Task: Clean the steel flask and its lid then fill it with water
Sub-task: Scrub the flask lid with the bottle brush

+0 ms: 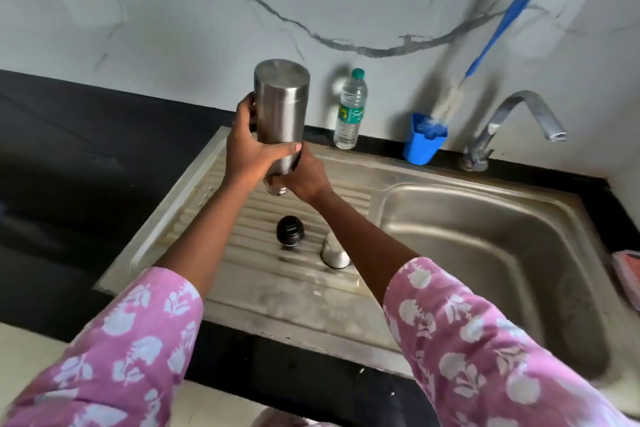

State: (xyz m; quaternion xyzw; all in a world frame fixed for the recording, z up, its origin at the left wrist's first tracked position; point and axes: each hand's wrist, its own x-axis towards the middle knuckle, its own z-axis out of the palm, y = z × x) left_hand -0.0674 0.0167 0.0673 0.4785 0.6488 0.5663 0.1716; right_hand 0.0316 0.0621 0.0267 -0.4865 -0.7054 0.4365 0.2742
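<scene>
I hold the steel flask (281,104) upside down above the drainboard, its flat base up and its mouth pointing down. My left hand (251,146) grips the flask's body from the left, thumb across the front. My right hand (306,175) holds its lower neck end from the right. Below them on the ribbed drainboard (242,253) stands the black inner stopper (290,231). A steel cap (334,253) stands beside it, partly hidden by my right forearm.
The steel sink basin (485,253) lies to the right, with a tap (512,128) at its back rim. A clear water bottle (350,109) and a blue cup (423,144) holding a bottle brush (485,52) stand at the wall. A pink sponge (628,274) lies at the right edge.
</scene>
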